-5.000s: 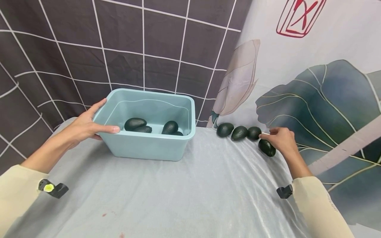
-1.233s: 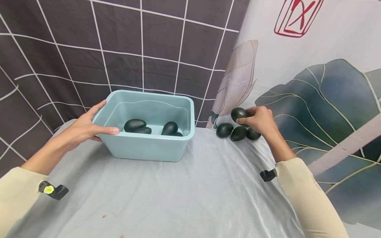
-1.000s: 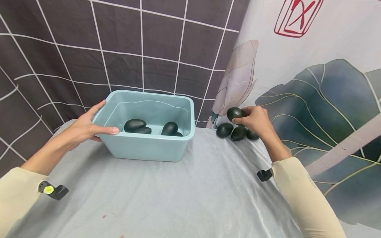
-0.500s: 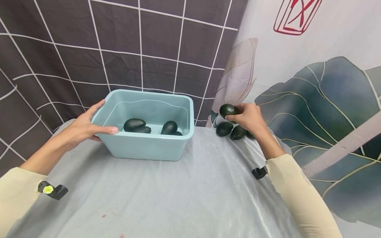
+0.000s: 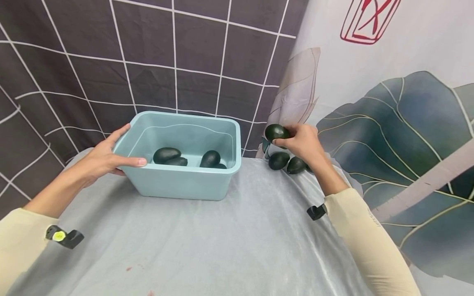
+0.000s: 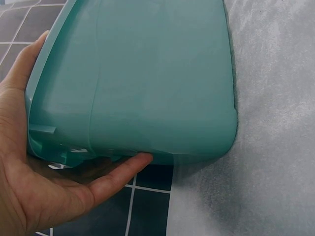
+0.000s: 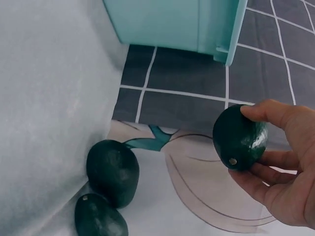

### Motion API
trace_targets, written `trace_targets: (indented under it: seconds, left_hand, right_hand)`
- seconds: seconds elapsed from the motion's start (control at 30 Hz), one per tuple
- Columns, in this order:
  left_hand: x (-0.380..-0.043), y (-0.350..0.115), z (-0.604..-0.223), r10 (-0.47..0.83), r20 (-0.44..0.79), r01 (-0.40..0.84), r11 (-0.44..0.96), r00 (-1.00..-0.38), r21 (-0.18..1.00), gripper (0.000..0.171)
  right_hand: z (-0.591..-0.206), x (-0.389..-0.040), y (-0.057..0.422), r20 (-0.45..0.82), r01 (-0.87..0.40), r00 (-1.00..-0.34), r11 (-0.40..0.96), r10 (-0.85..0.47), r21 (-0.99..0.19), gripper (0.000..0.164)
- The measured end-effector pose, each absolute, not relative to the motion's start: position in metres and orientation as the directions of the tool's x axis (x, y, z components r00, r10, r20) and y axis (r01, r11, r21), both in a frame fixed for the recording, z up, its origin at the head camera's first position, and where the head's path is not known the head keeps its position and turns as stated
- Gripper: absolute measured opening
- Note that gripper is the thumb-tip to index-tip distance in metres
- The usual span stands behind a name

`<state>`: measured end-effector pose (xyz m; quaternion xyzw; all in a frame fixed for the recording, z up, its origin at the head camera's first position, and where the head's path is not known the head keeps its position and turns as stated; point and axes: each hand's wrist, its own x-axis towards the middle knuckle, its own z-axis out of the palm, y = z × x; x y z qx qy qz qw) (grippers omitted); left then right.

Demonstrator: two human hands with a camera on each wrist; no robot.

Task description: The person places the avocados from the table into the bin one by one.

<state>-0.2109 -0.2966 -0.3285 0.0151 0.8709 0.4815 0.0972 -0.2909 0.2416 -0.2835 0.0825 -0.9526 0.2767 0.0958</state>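
My right hand [image 5: 301, 142] pinches a dark green avocado [image 5: 277, 132] between thumb and fingers, held in the air above the row at the back of the table. In the right wrist view, the avocado's stem end [image 7: 233, 161] faces down. Below it two avocados, one [image 5: 279, 160] beside another [image 5: 296, 165], lie on the cloth; a third is mostly hidden behind my wrist. My left hand [image 5: 100, 158] holds the left end of a light blue plastic bin [image 5: 181, 185], its thumb along the front rim. Inside the bin lie several avocados, including one [image 5: 166, 155] at left and one [image 5: 210, 158] at right.
A pale grey cloth [image 5: 192, 242] covers the table. Directly behind the bin hangs a dark curtain [image 5: 200, 49] with a white grid. A white sheet printed with a blue-grey leaf [image 5: 400, 135] hangs at the right.
My right hand has picked up the rightmost avocado from the table row and carried it up and left, toward the bin. The left hand and bin have stayed in place.
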Motion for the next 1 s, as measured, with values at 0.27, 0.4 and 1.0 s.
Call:
trace_targets:
  seconds: [0.27,0.4,1.0]
  left_hand:
    - [-0.21,-0.296,-0.328,0.12,-0.154,-0.067,0.535,-0.981,0.842,0.129]
    - [-0.211,-0.297,-0.329,0.119,-0.153,-0.067,0.533,-0.981,0.843,0.129]
    - [-0.212,-0.298,-0.329,0.126,-0.16,-0.068,0.536,-0.979,0.842,0.128]
  right_hand:
    - [-0.279,-0.289,0.234,0.238,-0.218,-0.966,0.816,-0.102,-0.536,0.055]
    - [-0.276,-0.288,0.23,0.262,-0.236,-0.959,0.816,-0.109,-0.528,0.051]
    - [-0.256,-0.286,0.201,0.314,-0.314,-0.936,0.782,-0.16,-0.539,0.059]
